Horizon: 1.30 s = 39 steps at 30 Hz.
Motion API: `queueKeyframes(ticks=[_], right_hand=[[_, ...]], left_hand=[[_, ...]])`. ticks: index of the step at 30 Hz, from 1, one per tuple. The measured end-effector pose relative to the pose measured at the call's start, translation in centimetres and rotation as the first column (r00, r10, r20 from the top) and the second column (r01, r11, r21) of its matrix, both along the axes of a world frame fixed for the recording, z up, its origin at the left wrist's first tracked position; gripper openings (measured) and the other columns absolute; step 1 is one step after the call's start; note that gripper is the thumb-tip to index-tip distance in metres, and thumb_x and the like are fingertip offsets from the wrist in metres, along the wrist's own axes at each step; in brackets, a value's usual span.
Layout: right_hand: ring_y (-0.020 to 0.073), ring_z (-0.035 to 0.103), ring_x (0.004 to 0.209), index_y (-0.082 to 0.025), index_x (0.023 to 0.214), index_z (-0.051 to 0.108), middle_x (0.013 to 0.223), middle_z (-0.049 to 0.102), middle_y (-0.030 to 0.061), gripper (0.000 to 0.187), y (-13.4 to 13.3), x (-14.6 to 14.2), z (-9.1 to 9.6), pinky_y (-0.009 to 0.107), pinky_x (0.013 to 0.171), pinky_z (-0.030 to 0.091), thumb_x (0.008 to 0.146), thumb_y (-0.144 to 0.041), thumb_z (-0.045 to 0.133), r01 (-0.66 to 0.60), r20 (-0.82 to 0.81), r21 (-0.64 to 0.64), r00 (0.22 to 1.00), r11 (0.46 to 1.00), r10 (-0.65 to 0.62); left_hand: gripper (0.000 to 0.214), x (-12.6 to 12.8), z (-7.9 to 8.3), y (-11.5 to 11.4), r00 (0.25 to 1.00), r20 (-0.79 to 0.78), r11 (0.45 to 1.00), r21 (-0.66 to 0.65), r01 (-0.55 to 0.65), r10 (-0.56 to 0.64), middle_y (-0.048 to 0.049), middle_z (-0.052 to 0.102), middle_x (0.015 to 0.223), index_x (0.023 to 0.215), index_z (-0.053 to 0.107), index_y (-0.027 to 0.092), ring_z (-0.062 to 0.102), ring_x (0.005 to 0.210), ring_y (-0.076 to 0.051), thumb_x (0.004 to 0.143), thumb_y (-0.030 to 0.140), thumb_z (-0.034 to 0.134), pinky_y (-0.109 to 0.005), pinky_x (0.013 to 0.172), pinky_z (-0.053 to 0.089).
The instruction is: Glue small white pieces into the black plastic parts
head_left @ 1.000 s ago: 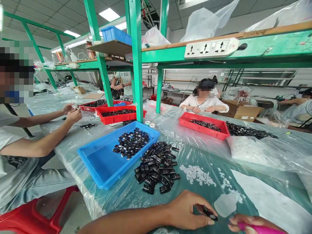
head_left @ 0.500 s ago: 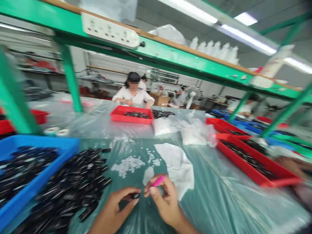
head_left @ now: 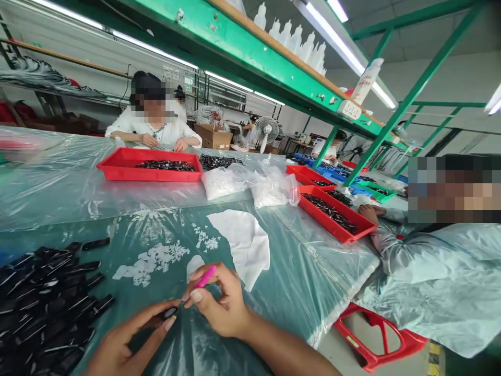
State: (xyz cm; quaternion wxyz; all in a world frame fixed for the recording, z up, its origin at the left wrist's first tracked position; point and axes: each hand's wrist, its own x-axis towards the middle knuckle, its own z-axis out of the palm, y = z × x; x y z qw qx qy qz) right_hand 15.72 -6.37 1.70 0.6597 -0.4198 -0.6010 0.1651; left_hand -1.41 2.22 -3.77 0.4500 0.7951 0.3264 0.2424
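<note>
My left hand (head_left: 127,337) pinches a small black piece (head_left: 169,313) with a rounded face between thumb and fingers. In my right hand (head_left: 225,305) is a slim pink-handled tool (head_left: 205,277); its thin tip points at the black piece, and whether they touch I cannot tell. Just beyond my hands lie small white bits (head_left: 156,261) and a white scrap (head_left: 194,265). A white cloth (head_left: 250,243) is spread beyond my right hand. To the left of my left hand is a heap of black pieces (head_left: 47,308).
Red trays of black parts stand across the table (head_left: 151,175) and at the right (head_left: 340,224). Bags of white bits (head_left: 270,193) lie between them. One co-worker (head_left: 152,128) sits opposite, another (head_left: 438,271) at the right near a red stool (head_left: 379,339). A green shelf beam (head_left: 274,68) crosses overhead.
The view has swung to the right, so the table things sit further left and the right co-worker and red stool now show. Both hands keep their holds close together.
</note>
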Motion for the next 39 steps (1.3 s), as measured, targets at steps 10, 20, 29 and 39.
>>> queueKeyframes(ticks=[10, 20, 29, 39], right_hand=[[0.0142, 0.064, 0.070, -0.021, 0.110, 0.053, 0.080, 0.066, 0.0018, 0.024, -1.0, 0.1, -0.8, 0.033, 0.073, 0.050, 0.088, -0.014, 0.051, -0.029, -0.107, -0.033, 0.994, 0.999, 0.025], [0.0204, 0.068, 0.069, -0.016, 0.109, 0.057, 0.079, 0.068, 0.0044, 0.025, -1.4, -0.4, 0.1, 0.034, 0.060, 0.053, 0.085, -0.009, 0.053, 0.135, -0.073, 0.173, 0.990, 0.976, -0.124], [0.0217, 0.069, 0.073, -0.015, 0.107, 0.057, 0.079, 0.067, 0.0050, 0.024, -1.3, -0.7, -0.2, 0.035, 0.061, 0.056, 0.084, -0.008, 0.055, 0.093, 0.001, 0.132, 0.996, 0.987, -0.094], [0.0225, 0.069, 0.072, -0.014, 0.103, 0.058, 0.082, 0.065, 0.0061, 0.025, -1.3, -0.4, -0.6, 0.034, 0.053, 0.058, 0.080, -0.005, 0.057, 0.095, 0.079, 0.222, 0.990, 0.970, -0.115]], left_hand=[[0.023, 0.6, 4.2, -2.3, 0.996, 0.065, 0.999, 0.005, 0.053, -0.054, -0.0024, 0.068, 0.103, 0.104, 0.067, 0.021, 0.064, 0.091, -0.017, 0.086, 0.028, 0.054, -0.025, 0.083, 0.051], [0.024, 0.2, 4.7, -2.5, 0.991, 0.073, 0.994, 0.003, 0.109, -0.109, -0.0023, 0.065, 0.108, 0.107, 0.064, 0.022, 0.060, 0.097, -0.017, 0.087, 0.023, 0.050, -0.024, 0.078, 0.052], [0.025, 0.1, 5.1, -2.6, 0.982, 0.103, 0.988, 0.012, 0.156, -0.156, -0.0028, 0.064, 0.109, 0.109, 0.062, 0.020, 0.060, 0.099, -0.016, 0.088, 0.020, 0.048, -0.025, 0.084, 0.051], [0.025, -0.1, 4.6, -2.5, 0.984, 0.111, 0.989, 0.060, 0.135, -0.141, -0.0022, 0.065, 0.110, 0.109, 0.062, 0.021, 0.060, 0.101, -0.017, 0.089, 0.021, 0.048, -0.025, 0.084, 0.052]])
